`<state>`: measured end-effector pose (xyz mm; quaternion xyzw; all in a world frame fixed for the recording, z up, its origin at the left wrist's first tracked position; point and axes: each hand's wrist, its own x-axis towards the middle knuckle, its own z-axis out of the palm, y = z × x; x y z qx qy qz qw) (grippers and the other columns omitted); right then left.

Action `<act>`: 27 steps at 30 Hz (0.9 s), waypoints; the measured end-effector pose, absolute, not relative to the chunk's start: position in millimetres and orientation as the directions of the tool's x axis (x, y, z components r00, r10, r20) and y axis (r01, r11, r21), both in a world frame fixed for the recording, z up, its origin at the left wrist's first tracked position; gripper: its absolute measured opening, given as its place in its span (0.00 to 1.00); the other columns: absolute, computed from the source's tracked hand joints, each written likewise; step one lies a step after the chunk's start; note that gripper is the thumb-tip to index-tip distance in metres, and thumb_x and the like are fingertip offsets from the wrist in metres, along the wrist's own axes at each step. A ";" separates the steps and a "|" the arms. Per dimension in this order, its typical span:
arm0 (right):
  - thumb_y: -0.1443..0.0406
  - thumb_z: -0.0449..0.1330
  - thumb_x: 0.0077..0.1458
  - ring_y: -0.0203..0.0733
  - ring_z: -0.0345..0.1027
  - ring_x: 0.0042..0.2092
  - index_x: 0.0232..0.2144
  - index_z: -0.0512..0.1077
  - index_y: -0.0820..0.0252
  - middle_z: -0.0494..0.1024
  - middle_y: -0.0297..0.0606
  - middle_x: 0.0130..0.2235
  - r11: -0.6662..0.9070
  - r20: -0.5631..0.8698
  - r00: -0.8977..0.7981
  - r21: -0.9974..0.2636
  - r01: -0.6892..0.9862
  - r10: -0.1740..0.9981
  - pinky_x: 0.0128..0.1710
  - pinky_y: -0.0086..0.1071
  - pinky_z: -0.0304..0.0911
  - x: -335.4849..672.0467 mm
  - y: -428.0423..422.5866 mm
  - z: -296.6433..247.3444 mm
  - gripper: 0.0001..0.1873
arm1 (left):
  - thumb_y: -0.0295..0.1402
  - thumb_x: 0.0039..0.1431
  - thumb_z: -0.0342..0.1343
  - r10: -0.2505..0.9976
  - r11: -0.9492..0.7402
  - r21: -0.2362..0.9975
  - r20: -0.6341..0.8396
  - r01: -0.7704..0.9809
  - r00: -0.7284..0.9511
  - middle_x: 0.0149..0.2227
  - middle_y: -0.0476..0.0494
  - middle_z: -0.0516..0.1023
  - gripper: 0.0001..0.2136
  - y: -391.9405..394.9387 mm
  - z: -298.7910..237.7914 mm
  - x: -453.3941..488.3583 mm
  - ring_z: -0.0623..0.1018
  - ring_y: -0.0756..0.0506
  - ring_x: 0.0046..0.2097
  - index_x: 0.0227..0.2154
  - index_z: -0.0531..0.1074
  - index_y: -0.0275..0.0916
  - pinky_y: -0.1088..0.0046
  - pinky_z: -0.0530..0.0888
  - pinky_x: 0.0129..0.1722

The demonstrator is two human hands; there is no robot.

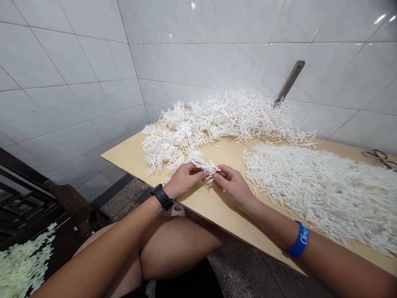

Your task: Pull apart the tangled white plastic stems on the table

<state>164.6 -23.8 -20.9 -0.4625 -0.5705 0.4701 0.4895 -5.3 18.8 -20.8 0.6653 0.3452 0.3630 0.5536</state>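
Between my two hands is a white branching plastic sprig (204, 166), held just above the front edge of the table. My left hand (185, 181), with a black watch at the wrist, pinches the sprig from the left. My right hand (232, 185) pinches it from the other side, close to the left fingertips. The exact grip points are partly hidden by the fingers. Beyond my hands lies a loose heap of similar white sprigs (223, 116). A flatter, denser pile of white sprigs (319, 186) spreads to the right of my right hand.
The pale wooden table (124, 154) stands against a white tiled wall (173, 62). A metal bracket (290, 82) leans up behind the heap. Dark wire-like loops (376, 155) lie at the far right. At lower left, pale green flower pieces (27, 260) rest beside dark carved furniture (27, 194).
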 end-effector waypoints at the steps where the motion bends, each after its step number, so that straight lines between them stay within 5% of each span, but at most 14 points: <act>1: 0.55 0.62 0.50 0.33 0.60 0.26 0.30 0.70 0.61 0.69 0.32 0.25 0.128 0.120 -0.097 -0.989 0.076 0.988 0.26 0.29 0.57 164.5 -23.4 -21.4 0.14 | 0.41 0.53 0.60 0.867 -0.154 0.986 0.102 0.068 0.487 0.37 0.37 0.79 0.17 18.8 -21.2 -5.1 0.77 0.45 0.37 0.36 0.75 0.30 0.68 0.72 0.40; 7: 0.58 0.59 0.51 0.34 0.59 0.26 0.28 0.66 0.59 0.67 0.31 0.25 0.174 0.178 0.008 -0.970 0.170 0.984 0.26 0.29 0.55 163.3 -26.4 -24.6 0.10 | 0.39 0.58 0.53 0.861 -0.268 0.942 0.139 0.204 0.489 0.29 0.42 0.78 0.14 15.5 -16.2 -5.3 0.76 0.46 0.33 0.27 0.74 0.32 0.69 0.72 0.39; 13: 0.61 0.58 0.52 0.35 0.60 0.28 0.29 0.65 0.58 0.69 0.32 0.28 0.209 0.228 0.017 -0.918 0.336 0.974 0.28 0.30 0.55 161.1 -32.3 -23.9 0.07 | 0.44 0.56 0.57 0.807 -0.306 0.931 0.144 0.197 0.573 0.32 0.45 0.78 0.16 11.4 -13.2 -4.2 0.75 0.47 0.33 0.34 0.75 0.34 0.73 0.70 0.35; 27: 0.56 0.55 0.55 0.35 0.55 0.27 0.27 0.63 0.58 0.63 0.29 0.24 0.203 0.166 -0.163 -0.948 0.245 0.973 0.29 0.31 0.52 166.2 -19.2 -35.5 0.13 | 0.30 0.56 0.50 0.825 -0.338 0.922 0.194 0.188 0.531 0.28 0.45 0.78 0.10 19.2 -16.2 -5.0 0.75 0.47 0.33 0.26 0.74 0.33 0.72 0.70 0.38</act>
